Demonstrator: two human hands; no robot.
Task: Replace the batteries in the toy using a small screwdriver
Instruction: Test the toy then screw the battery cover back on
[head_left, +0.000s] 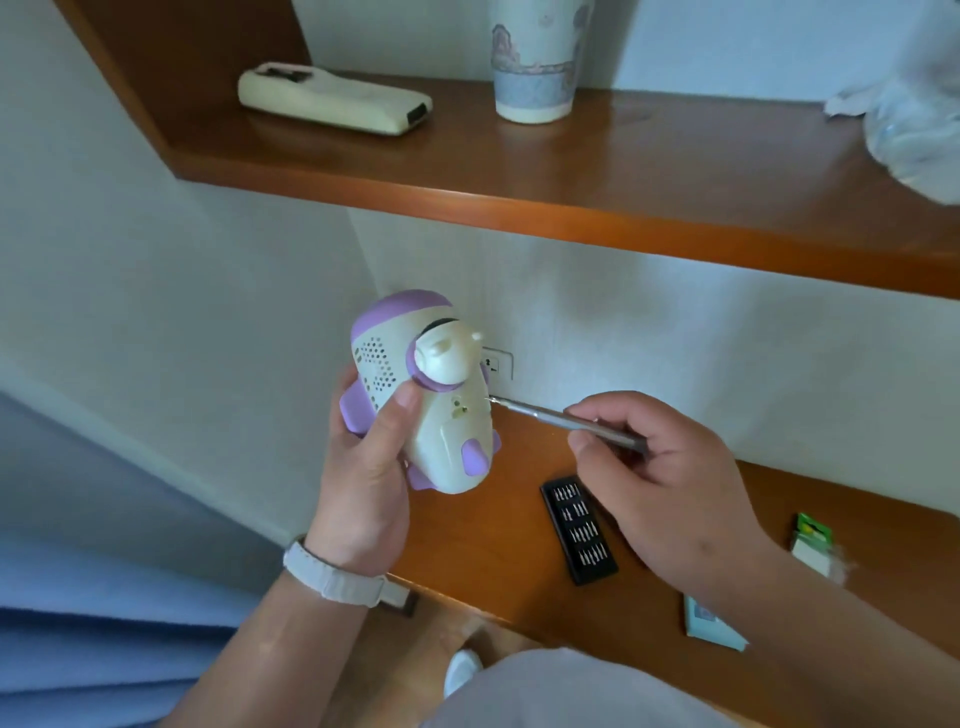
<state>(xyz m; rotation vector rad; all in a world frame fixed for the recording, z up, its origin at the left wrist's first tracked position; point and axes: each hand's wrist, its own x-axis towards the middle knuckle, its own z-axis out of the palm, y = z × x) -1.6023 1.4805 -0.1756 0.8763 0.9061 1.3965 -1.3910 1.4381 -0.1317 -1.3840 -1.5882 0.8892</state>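
Head view has the toy (452, 452) held in the air above the wooden surface (493, 545), its underside turned toward the camera. The left grip (363, 467) wraps the toy's body, thumb on its front. The right grip (660, 467) has fingers curled round the screwdriver (540, 413), pinching its handle. The tip sits at the toy's edge, just beside the small screw recess (460, 408) (not seated in it, as far as I can tell). To do this well, I judge the tip should drop squarely into the screw head, with the shaft in line and firm inward pressure before turning. A slanted bit may slip and chew the head. Bracing the toy on the surface would help.
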